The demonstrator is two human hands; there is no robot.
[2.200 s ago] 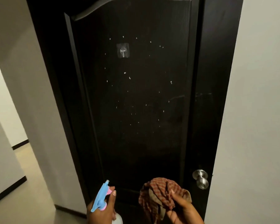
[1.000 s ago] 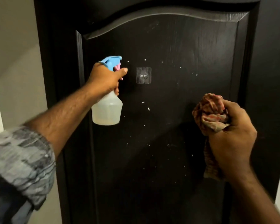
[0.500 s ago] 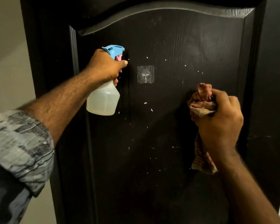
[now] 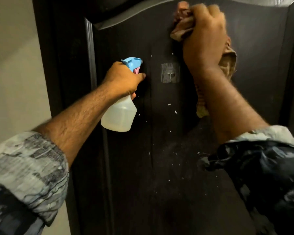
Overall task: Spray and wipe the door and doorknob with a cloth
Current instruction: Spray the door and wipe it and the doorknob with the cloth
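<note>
Hands numbered two in the head view, each closed around its own thing. Left hand [image 4: 121, 80] gripped the neck of one spray bottle [image 4: 119, 116], forefinger lying at the pink trigger under the blue nozzle head, which pointed at the door [image 4: 143, 167] from just beside its surface. Right hand [image 4: 204, 34] was fisted around one cloth [image 4: 182, 22], bunched and pressed against the upper part of the door's inset panel, close under the curved moulding [image 4: 126, 17].

The cloth looked reddish-brown and checked, crumpled at the fingers, with a loose tail [image 4: 227, 63] hanging behind the wrist and reappearing lower beside the forearm. The bottle was translucent white with a rounded body, tilted, its base swung toward the left.

The door was one dark, wood-grained leaf, sprinkled with many small white specks, thickest in the lower half of the panel. One clear adhesive hook [image 4: 170, 73] sat on the panel between the two hands, below the cloth and just right of the nozzle. The doorknob was out of view.

Both rolled sleeves showed, the left sleeve [image 4: 27, 167] pale grey-patterned and the right sleeve [image 4: 265, 167] darker. A raised vertical edge [image 4: 90, 53] bounded the panel on the left, and a light wall [image 4: 15, 65] ran beyond the frame. Open panel lay below the hook and to the right of the cloth, up to the right-hand moulding.
</note>
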